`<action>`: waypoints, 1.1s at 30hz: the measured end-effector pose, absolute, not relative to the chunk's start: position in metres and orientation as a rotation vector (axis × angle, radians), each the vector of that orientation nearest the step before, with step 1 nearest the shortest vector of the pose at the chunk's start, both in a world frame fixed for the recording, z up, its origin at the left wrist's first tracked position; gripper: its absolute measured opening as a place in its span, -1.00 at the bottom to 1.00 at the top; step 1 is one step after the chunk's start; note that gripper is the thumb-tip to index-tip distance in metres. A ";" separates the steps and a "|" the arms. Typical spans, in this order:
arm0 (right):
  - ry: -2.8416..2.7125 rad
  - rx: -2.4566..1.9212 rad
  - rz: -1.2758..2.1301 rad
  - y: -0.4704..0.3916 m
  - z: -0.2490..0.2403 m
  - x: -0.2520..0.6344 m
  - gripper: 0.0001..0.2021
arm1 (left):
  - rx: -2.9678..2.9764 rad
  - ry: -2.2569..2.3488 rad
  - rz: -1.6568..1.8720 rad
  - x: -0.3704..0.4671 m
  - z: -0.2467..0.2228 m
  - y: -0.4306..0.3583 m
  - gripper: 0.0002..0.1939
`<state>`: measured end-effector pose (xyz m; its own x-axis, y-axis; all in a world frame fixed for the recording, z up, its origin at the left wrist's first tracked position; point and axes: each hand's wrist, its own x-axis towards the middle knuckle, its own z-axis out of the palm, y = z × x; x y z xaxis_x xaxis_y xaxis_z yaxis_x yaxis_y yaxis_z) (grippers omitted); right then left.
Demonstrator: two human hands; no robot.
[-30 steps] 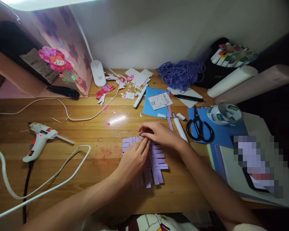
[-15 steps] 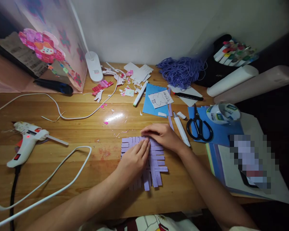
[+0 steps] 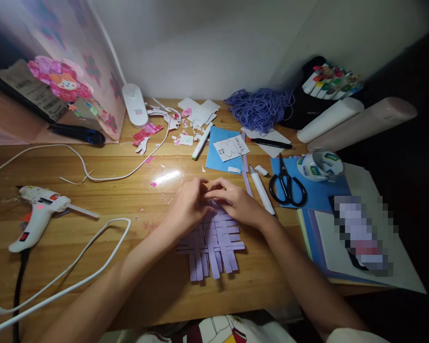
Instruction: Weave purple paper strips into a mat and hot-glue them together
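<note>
Head view: woven purple paper mat (image 3: 214, 243), on desk (image 3: 146, 295). Left hand (image 3: 188, 205) and right hand (image 3: 240, 201): half-curled together over its far edge; any hold cannot be told. Hazard: free strip ends (image 3: 197, 269) along its near edge could slip loose if tugged unevenly.

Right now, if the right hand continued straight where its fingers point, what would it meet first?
Most likely the left hand. The right hand points towards it, and any gap looks small; I cannot tell whether they touch.
</note>
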<state>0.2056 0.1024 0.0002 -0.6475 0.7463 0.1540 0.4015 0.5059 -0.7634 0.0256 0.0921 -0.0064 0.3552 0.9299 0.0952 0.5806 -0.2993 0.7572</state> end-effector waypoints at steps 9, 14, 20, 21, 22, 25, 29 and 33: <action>-2.330 -1.028 0.750 0.092 0.005 0.212 -0.69 | 1.934 1.192 0.778 0.039 -0.021 0.101 -0.84; -2.138 -1.317 0.557 0.074 0.016 0.228 -0.71 | 1.916 1.139 0.780 0.038 -0.023 0.100 -0.94; -1.894 -1.782 0.410 0.061 0.025 0.271 -0.88 | 1.885 1.113 0.762 0.035 -0.019 0.102 -0.88; -1.876 -1.863 0.363 0.060 0.022 0.279 -0.89 | 1.882 1.103 0.756 0.035 -0.018 0.103 -0.88; -1.859 -1.939 0.301 0.059 0.019 0.288 -0.89 | 1.882 1.090 0.747 0.034 -0.016 0.105 -0.88; -1.778 -2.169 0.096 0.060 0.005 0.309 -0.81 | 1.881 1.044 0.721 0.032 -0.014 0.111 -0.88; -1.733 -2.346 0.040 0.072 -0.011 0.324 -0.71 | 1.865 0.990 0.688 0.029 -0.014 0.118 -0.86; -1.717 -2.435 0.278 0.086 -0.010 0.337 -0.68 | 1.851 0.943 0.666 0.028 -0.015 0.121 -0.90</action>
